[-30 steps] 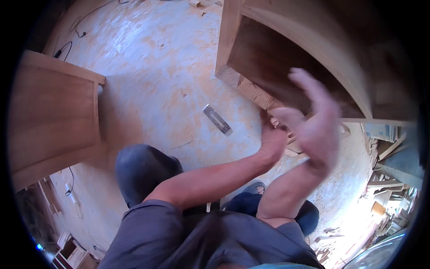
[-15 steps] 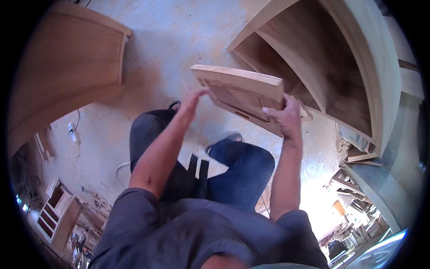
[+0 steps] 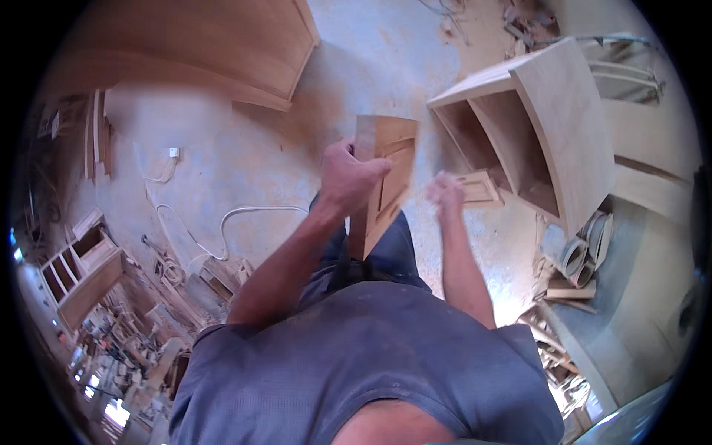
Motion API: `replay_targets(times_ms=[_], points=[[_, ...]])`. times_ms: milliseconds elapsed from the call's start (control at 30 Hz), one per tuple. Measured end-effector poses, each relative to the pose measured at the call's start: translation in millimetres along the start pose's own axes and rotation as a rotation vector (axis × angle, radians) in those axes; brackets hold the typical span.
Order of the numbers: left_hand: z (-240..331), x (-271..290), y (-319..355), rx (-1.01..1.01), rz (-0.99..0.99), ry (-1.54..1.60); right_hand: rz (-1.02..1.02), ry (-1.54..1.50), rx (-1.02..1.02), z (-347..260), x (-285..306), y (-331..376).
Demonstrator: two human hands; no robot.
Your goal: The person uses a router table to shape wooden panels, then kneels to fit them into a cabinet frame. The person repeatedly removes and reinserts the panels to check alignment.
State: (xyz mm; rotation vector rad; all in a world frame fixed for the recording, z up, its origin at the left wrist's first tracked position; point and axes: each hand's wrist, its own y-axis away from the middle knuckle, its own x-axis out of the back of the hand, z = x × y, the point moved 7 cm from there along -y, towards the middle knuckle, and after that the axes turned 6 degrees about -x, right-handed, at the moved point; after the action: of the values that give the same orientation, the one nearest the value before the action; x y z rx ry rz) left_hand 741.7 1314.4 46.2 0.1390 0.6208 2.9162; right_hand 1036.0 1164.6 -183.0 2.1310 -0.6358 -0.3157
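Note:
My left hand (image 3: 350, 176) is closed on the edge of a small wooden cabinet door (image 3: 397, 167) with a recessed panel. The door is held upright in front of my legs, its edge turned toward me. To the right, my right hand (image 3: 447, 191) is off that door and smeared by motion, so its fingers cannot be made out. Beside it a second wooden panel (image 3: 483, 188) of similar build lies low by the open wooden cabinet (image 3: 567, 111). Whether my right hand touches this panel cannot be seen.
A large wooden furniture piece (image 3: 215, 44) fills the far left. A white hose (image 3: 256, 210) curves over the dusty floor on the left. Wood scraps (image 3: 130, 341) are piled at the lower left, near a slatted wooden frame (image 3: 81, 278). Curved offcuts (image 3: 578, 252) lie right of the cabinet.
My right hand has let go of the door and moved away from it. The left hand now grips the door, which has turned more upright. My view has shifted, showing more floor.

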Motion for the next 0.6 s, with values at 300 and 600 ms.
replay_targets(times_ms=[300,600], points=[[46,129,111,-0.174,0.661,-0.239,-0.728,-0.152,-0.665,35,-267,252],[26,269,180,-0.073,0.915,-0.192,-0.928,0.281,-0.769,74,-378,320]])
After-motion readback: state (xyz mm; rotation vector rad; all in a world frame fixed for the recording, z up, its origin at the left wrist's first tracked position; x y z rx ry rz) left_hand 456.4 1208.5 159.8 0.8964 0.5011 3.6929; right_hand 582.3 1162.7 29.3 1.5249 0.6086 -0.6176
